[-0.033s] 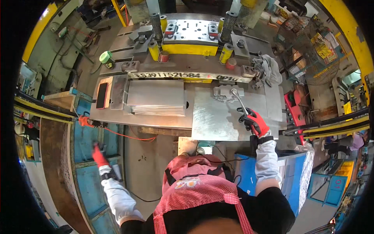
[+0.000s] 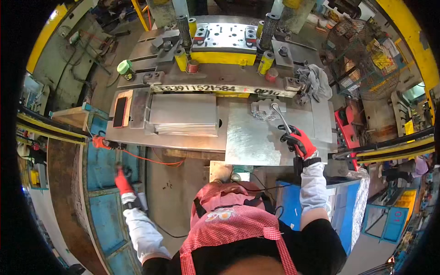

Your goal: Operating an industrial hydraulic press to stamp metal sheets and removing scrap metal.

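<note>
In the right centre of the frame, the right hand (image 2: 300,143), red-and-black gloved, is wrapping its fingers around a slim metal tool (image 2: 283,120). The tool's rounded head is lying over small flat metal parts (image 2: 269,108) near the top of a bare metal sheet (image 2: 252,144); contact is not showing clearly. At the lower left, the left hand (image 2: 123,179) is hanging well apart, over a blue frame (image 2: 101,172); blur is hiding whether it is holding anything, so I cannot tell. Handling the tool well is probably calling for a firm grip, a low, steady head, and wrist and sleeve clear of the sheet's edge.
</note>
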`<state>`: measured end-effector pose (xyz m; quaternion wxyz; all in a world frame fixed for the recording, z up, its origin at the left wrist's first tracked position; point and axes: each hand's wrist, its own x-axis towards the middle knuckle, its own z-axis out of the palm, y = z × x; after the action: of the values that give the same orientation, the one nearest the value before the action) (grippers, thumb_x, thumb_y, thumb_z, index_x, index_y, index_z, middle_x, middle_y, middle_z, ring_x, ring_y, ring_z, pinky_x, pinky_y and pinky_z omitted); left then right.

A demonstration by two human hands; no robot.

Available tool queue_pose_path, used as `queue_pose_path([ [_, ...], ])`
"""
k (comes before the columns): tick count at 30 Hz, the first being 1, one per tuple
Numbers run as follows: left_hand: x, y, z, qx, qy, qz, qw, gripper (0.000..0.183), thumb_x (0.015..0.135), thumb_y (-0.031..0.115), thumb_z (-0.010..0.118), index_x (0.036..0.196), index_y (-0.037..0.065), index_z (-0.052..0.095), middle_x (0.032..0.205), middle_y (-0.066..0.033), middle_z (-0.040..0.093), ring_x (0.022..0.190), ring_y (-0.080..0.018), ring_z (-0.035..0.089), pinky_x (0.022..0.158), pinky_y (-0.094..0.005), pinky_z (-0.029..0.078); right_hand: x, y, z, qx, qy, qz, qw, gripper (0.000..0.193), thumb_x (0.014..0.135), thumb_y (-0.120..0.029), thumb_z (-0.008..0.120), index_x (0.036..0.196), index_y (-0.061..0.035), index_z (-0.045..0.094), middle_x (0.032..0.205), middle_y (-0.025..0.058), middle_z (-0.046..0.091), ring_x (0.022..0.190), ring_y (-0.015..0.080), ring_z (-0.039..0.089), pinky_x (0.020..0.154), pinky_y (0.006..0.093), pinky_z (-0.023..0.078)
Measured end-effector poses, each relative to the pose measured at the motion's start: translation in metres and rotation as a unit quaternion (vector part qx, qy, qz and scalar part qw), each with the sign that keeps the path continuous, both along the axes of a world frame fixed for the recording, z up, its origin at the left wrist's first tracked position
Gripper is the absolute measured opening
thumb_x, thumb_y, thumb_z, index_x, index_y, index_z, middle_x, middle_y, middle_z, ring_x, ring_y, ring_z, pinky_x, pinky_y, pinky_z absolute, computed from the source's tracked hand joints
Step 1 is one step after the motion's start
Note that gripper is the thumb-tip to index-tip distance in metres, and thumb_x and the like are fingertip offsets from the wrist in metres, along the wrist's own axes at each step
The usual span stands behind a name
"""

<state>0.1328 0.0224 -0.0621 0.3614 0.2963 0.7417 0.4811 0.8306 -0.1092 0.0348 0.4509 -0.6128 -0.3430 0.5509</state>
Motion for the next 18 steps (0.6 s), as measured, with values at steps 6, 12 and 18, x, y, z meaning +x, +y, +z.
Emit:
queue_pose_path([
  [6, 0.091, -0.048, -0.04, -0.043, -0.029, -0.147, 0.988, 0.037, 0.085, 0.027, 0.057, 0.111, 0.001, 0.055, 0.096, -0.0094, 0.061, 0.082, -0.0233, 0.056, 0.073, -0.0327, 0.046, 0.016, 0.01, -0.027, -0.045, 0.012, 0.006, 0.999, 0.041, 0.08, -0.015, 0.056, 0.12, -0.0075, 0.051, 0.075, 0.0016, 0.061, 0.047, 0.0042, 0.04, 0.042, 0.0204, 0.034],
  [12, 0.074, -0.104, -0.098, -0.079, -0.174, -0.104, 0.976, 0.033, 0.085, 0.02, 0.058, 0.117, 0.013, 0.051, 0.093, -0.0052, 0.058, 0.075, -0.0194, 0.058, 0.061, -0.0328, 0.049, 0.018, 0.001, -0.044, -0.032, 0.038, -0.025, 0.998, 0.042, 0.08, -0.016, 0.057, 0.121, -0.0072, 0.05, 0.071, 0.0007, 0.062, 0.043, 0.0039, 0.038, 0.039, 0.0196, 0.031],
  [18, 0.064, -0.156, -0.106, -0.111, -0.188, -0.038, 0.975, 0.034, 0.083, 0.022, 0.061, 0.115, 0.013, 0.053, 0.091, -0.0021, 0.058, 0.071, -0.0176, 0.058, 0.056, -0.032, 0.048, -0.014, -0.002, -0.022, 0.051, 0.07, -0.064, 0.994, 0.048, 0.081, -0.012, 0.055, 0.127, -0.0059, 0.042, 0.082, 0.0034, 0.061, 0.053, 0.0055, 0.045, 0.047, 0.0196, 0.036],
])
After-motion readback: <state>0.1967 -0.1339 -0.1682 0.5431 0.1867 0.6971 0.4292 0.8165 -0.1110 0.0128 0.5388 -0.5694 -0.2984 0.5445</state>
